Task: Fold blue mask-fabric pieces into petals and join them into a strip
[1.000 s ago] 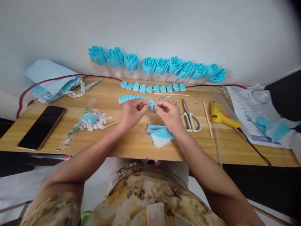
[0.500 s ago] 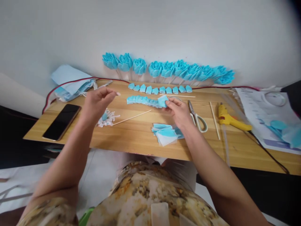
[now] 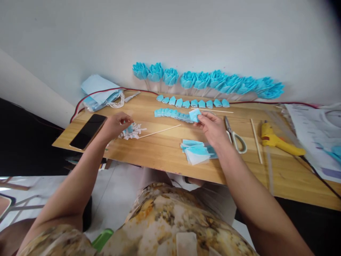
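My right hand [image 3: 212, 126] pinches a small folded blue fabric piece [image 3: 194, 115] between thumb and fingers. It is held at the right end of an overlapping row of pale blue folded pieces [image 3: 170, 113]. My left hand [image 3: 117, 124] is over a heap of small white scraps [image 3: 135, 131] on the left side, its fingers curled together. Whatever lies between those fingertips, if anything, is too small to make out. Below my right hand is a stack of loose blue and white fabric squares [image 3: 195, 153]. Behind the overlapping row runs a line of separate folded petals [image 3: 186, 104].
Blue fabric flowers on sticks [image 3: 202, 80] lean along the wall. Scissors [image 3: 236, 138], a wooden stick [image 3: 256, 141] and a yellow glue gun [image 3: 279, 142] lie to the right. A phone [image 3: 88, 131] and bagged face masks [image 3: 99, 90] are at left.
My left hand has lowered to the heap of white scraps; it earlier pinched a small white bit in the air. My right hand still holds the folded piece. The view has shifted left.
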The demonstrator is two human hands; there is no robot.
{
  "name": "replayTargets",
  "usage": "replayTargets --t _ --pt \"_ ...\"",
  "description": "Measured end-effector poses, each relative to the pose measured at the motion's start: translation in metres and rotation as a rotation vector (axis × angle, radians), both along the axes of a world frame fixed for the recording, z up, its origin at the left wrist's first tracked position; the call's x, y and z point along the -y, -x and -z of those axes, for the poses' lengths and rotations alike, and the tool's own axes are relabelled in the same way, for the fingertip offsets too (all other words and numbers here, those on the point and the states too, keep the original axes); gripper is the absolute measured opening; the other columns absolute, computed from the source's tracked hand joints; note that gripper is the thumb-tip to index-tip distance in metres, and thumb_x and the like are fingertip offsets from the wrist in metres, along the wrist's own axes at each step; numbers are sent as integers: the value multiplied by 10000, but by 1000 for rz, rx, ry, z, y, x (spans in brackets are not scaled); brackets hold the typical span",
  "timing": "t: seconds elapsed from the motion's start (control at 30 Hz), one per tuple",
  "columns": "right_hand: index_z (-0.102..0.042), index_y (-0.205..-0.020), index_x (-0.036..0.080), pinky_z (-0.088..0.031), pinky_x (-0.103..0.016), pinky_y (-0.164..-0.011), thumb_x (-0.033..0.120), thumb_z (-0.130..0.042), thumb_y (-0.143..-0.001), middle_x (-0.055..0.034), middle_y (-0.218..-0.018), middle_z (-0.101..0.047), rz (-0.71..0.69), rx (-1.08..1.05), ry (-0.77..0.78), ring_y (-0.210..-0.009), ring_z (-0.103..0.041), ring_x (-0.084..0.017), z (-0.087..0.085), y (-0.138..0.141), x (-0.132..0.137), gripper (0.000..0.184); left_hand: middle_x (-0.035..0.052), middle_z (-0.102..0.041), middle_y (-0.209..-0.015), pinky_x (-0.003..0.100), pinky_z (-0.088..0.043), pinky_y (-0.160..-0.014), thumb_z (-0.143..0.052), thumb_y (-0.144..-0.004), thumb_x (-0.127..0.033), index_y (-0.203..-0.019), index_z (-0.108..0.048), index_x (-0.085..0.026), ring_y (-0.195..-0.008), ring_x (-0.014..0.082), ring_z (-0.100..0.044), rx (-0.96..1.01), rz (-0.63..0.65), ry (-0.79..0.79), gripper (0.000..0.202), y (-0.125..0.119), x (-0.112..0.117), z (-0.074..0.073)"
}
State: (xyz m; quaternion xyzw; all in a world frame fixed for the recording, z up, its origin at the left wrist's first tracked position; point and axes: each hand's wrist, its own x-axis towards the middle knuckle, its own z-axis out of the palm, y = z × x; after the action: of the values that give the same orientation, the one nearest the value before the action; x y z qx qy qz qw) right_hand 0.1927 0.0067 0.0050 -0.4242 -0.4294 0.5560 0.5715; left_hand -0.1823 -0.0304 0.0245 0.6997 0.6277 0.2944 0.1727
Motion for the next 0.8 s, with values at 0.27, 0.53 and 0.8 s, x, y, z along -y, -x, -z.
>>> replayTargets --t 0.27,0.53,0.8 --pt "-740 -737 221 -549 -278 -697 381 -848 -604 23 -745 -707 -93 75 -3 -664 -622 -121 -4 2 3 234 97 -713 -1111 442 -472 -1002 -610 -847 -383 -1043 -752 -210 -1072 264 -636 -104 55 -295 297 -40 11 -24" --pt "-760 -809 211 -525 -296 -740 379 -766 -716 4 -748 -718 -236 343 -119 -704 -630 -141 -29 2 18 192 103 -747 -1080 296 -499 -756 -601 -876 -423 -1102 -749 -180 -870 178 -658 260 362 -52 363 -147 -3 -36" --pt "-794 -936 240 -544 -312 -795 366 -769 -758 -5 -870 -763 -311 316 -99 -779 -676 -147 -33 -11 10 219 1 -632 -646 248 -391 -595 -665 -752 -336 -712 -677 -154 -592 110 -520 500 298 193 186 -169 -27 -29"
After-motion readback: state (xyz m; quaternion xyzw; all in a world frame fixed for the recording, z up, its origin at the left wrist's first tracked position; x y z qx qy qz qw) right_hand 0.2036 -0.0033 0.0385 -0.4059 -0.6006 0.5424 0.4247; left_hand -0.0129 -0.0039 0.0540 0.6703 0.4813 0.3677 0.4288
